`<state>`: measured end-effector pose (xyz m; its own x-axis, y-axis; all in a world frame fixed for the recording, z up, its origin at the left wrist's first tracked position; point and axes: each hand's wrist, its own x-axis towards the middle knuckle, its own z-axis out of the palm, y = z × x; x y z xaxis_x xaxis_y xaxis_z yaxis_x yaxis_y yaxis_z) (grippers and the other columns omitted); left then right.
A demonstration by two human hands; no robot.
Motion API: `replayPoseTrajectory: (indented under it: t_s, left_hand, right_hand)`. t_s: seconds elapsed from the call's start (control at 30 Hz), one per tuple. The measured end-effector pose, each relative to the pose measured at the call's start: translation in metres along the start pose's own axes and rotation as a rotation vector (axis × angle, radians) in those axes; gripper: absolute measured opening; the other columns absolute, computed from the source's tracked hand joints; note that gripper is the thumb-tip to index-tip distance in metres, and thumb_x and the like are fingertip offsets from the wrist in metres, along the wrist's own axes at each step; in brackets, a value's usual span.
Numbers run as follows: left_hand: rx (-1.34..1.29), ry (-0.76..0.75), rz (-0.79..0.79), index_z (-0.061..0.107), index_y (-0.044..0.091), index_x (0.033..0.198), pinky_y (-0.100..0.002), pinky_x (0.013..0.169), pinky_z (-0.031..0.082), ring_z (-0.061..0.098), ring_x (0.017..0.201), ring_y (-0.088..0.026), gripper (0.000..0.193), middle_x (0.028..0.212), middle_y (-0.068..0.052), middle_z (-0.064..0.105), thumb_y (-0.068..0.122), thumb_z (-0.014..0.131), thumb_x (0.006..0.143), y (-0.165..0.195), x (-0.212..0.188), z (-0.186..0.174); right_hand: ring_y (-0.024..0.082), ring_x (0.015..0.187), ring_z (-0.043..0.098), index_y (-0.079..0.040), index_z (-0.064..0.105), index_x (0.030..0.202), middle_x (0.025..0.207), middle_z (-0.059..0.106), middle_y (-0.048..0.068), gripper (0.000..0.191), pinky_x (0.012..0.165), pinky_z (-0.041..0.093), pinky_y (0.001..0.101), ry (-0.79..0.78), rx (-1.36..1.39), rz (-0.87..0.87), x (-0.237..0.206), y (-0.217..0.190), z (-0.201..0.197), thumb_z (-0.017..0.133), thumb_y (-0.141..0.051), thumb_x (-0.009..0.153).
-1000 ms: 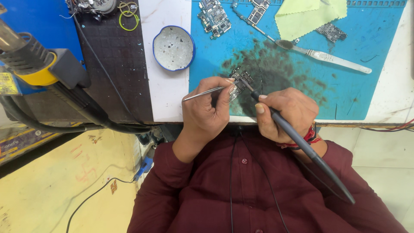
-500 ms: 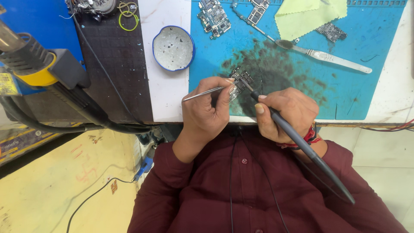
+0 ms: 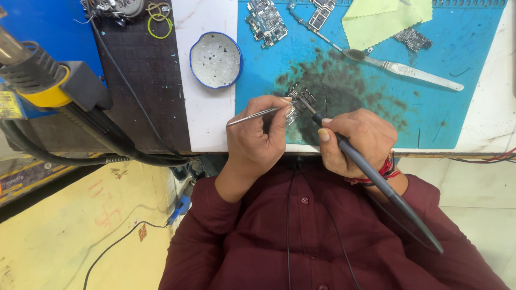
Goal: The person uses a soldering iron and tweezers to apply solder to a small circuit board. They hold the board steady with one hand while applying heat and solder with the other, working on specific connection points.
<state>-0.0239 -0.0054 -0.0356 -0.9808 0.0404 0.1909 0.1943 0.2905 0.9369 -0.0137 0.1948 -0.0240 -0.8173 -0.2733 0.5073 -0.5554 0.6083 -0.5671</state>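
Observation:
A small circuit board (image 3: 299, 100) lies on the stained part of the blue work mat (image 3: 462, 115). My left hand (image 3: 257, 137) pinches metal tweezers (image 3: 252, 115) whose tips rest on the board's near left edge. My right hand (image 3: 359, 140) grips a dark soldering iron (image 3: 376, 177) like a pen, its tip touching the board from the right. The iron's long handle runs back over my wrist and maroon sleeve.
A round blue-rimmed tin (image 3: 216, 59) sits left of the mat. Other circuit boards (image 3: 265, 21), a yellow-green cloth (image 3: 382, 20) and a metal scalpel tool (image 3: 408, 70) lie at the mat's far side. A hot-air gun (image 3: 59, 88) with thick hose hangs at left.

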Motion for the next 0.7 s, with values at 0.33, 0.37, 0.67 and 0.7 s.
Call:
replayPoseTrajectory:
  t_s: [0.33,0.37,0.67,0.7]
  left_hand:
    - [0.001,-0.004,-0.003,0.059,0.005,0.113,-0.028,0.073,0.061,0.079,0.087,-0.018,0.016,0.107,-0.01,0.076,0.002,0.071,0.103,0.0001,0.0006,-0.0004]
    - [0.002,-0.004,-0.002,0.059,0.005,0.113,-0.028,0.073,0.061,0.079,0.087,-0.018,0.016,0.107,-0.01,0.076,0.002,0.071,0.103,0.0001,0.0006,-0.0005]
    - [0.006,0.0,0.009,0.059,0.005,0.113,-0.028,0.075,0.062,0.079,0.088,-0.019,0.015,0.108,-0.011,0.076,0.002,0.07,0.103,0.0003,0.0009,-0.0009]
    - [0.009,0.0,0.01,0.059,0.005,0.113,-0.028,0.075,0.062,0.079,0.088,-0.019,0.015,0.108,-0.011,0.076,0.002,0.07,0.103,0.0004,0.0008,-0.001]
  right_hand:
    - [0.025,0.064,0.063,-0.002,0.064,0.098,0.08,0.07,0.012,0.013,0.059,0.048,0.0344,-0.003,-0.007,0.007,0.0003,-0.0003,0.0002,0.075,-0.007,0.096]
    - [0.024,0.064,0.064,-0.002,0.063,0.098,0.08,0.07,0.012,0.012,0.059,0.048,0.0344,-0.003,-0.003,0.01,0.0004,-0.0003,0.0002,0.075,-0.007,0.097]
    - [0.024,0.063,0.063,-0.001,0.063,0.099,0.079,0.069,0.011,0.012,0.059,0.047,0.0344,0.001,-0.003,0.015,0.0011,-0.0004,0.0003,0.074,-0.006,0.097]
    - [0.024,0.063,0.063,-0.001,0.064,0.099,0.079,0.069,0.011,0.012,0.059,0.047,0.0345,-0.002,-0.008,0.015,0.001,-0.0008,-0.0001,0.074,-0.006,0.097]
